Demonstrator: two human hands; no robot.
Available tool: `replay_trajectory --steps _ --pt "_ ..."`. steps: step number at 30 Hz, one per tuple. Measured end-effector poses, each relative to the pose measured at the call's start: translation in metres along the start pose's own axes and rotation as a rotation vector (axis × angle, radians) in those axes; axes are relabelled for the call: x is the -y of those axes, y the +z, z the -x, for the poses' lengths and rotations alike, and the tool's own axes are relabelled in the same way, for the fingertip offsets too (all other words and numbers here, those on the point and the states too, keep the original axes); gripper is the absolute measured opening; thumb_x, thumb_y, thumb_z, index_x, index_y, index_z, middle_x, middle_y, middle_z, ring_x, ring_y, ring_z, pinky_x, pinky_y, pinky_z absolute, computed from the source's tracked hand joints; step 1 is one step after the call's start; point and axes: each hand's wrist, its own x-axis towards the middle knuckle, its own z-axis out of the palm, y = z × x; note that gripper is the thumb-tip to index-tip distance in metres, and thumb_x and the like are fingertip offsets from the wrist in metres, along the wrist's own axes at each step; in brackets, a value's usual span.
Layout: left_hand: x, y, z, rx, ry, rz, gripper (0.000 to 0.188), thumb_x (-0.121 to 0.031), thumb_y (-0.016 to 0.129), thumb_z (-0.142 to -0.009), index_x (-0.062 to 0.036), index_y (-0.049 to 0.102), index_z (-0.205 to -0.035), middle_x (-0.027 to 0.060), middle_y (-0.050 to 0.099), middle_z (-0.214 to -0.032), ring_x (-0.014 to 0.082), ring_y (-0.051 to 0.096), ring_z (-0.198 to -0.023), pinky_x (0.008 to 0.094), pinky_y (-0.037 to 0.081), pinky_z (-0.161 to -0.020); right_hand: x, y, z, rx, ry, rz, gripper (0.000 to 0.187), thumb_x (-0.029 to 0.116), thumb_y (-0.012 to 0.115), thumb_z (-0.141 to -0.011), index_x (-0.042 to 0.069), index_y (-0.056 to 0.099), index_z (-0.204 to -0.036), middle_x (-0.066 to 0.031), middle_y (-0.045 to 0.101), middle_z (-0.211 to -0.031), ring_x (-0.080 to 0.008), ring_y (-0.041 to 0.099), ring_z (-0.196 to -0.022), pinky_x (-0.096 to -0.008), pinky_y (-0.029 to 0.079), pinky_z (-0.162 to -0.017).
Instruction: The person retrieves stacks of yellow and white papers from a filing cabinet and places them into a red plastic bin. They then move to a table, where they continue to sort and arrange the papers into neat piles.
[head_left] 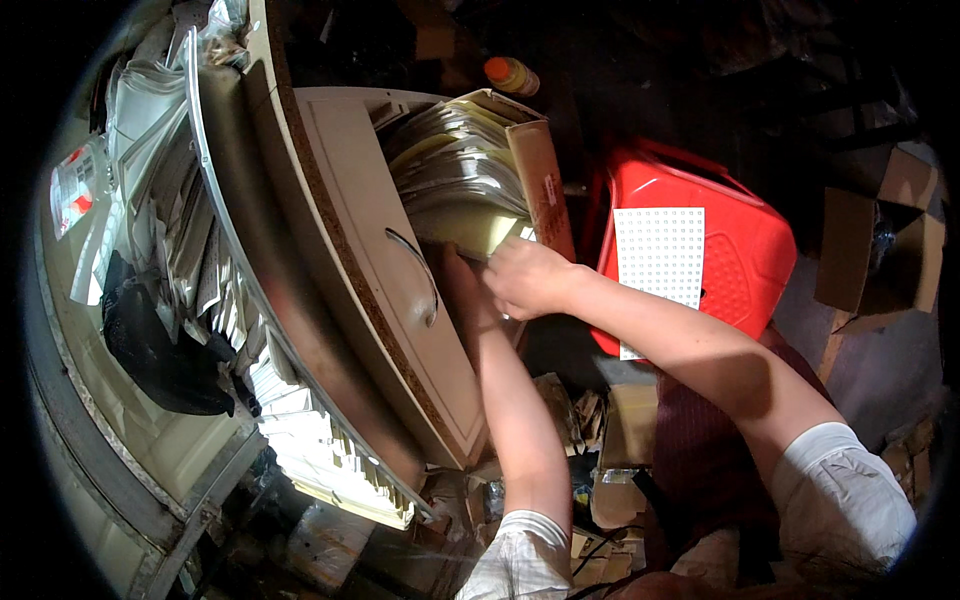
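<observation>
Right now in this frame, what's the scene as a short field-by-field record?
Left hand: shadowed, near the open cardboard box; hold unclear
Right hand: beside it, fingers curled; grip contents hidden
Box: packed with thin sheets
Nearby panel: pale, with a curved handle
Red stool: white patterned sheet on top
Beyond box: orange-capped bottle

left hand (465, 288) plus right hand (530, 280): two hands. white sleeves (840, 490): two. cardboard box (542, 185) packed with sheets (460, 160): one. sheets inside: many, too tightly stacked to count. red stool (750, 240): one. gridded white page (655, 260) on stool: one. orange-capped bottle (515, 77): one. metal handle (424, 265): one. open carton (846, 250), far right: one.
</observation>
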Motion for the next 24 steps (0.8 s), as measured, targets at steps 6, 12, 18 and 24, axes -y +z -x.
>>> replay_trajectory --steps 6,12,18,24 --pt "0.038 -0.009 -0.019 0.071 0.022 -0.069 0.031 -0.027 0.052 -0.095 -0.0014 0.064 -0.108 0.0091 0.065 -0.103 0.0231 0.059 -0.092 0.0373 0.047 -0.087 -0.008 0.001 0.007 0.001 0.031 0.011 0.02 0.024 0.065 -0.072 0.004 0.066 -0.074 -0.0119 0.067 -0.073 -0.0275 0.066 -0.077 -0.0376 0.051 -0.075" --pt "0.038 -0.004 -0.006 -0.187 0.198 0.215 0.033 -0.026 0.045 -0.101 -0.0027 0.065 -0.114 0.0125 0.067 -0.11 0.0201 0.06 -0.098 0.0377 0.045 -0.096 -0.007 -0.001 0.006 0.083 0.12 0.002 0.027 0.027 0.066 -0.073 0.002 0.065 -0.081 -0.0125 0.063 -0.083 -0.0296 0.062 -0.084 -0.039 0.05 -0.078" --pt "0.024 -0.034 0.012 -0.373 0.247 0.368 0.031 -0.025 0.046 -0.101 -0.0031 0.065 -0.108 0.0123 0.068 -0.106 0.0156 0.055 -0.075 0.0302 0.047 -0.073 0.008 -0.019 -0.016 0.226 0.226 -0.054 0.031 0.024 0.066 -0.074 -0.001 0.066 -0.093 -0.0155 0.066 -0.089 -0.0322 0.066 -0.091 -0.0428 0.055 -0.075" --pt "0.025 -0.028 0.023 -0.4 0.244 0.412 0.031 -0.026 0.046 -0.101 -0.0032 0.066 -0.107 0.0116 0.067 -0.104 0.0149 0.053 -0.073 0.0292 0.046 -0.07 -0.01 -0.037 -0.035 0.39 0.3 -0.132 0.025 0.02 0.068 -0.071 0.0 0.074 -0.085 -0.0198 0.072 -0.088 -0.0351 0.071 -0.088 -0.0444 0.057 -0.08"
